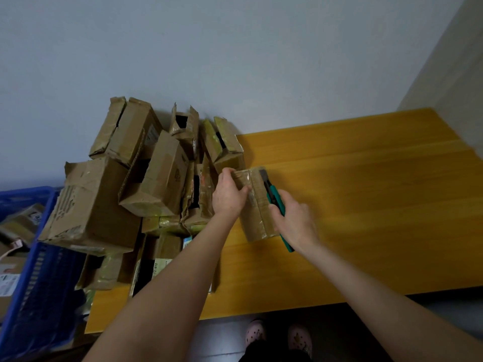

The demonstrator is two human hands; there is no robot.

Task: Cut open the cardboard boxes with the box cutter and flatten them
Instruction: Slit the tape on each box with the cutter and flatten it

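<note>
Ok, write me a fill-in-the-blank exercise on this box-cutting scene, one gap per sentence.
1. The right hand holds a teal ____ against the small box.
2. The left hand grips that box, which sits on the yellow ____.
3. The crate left of the piled boxes is ____.
Missing words: box cutter; table; blue.

At centre frame we see the small box point(261, 202) in brown cardboard under glossy, crinkled clear tape point(255, 220), and the box cutter point(275, 197) in smooth teal plastic. The table point(366, 199) looks like smooth yellow wood; the piled boxes point(154, 178), centre left, are matt, torn cardboard.
</note>
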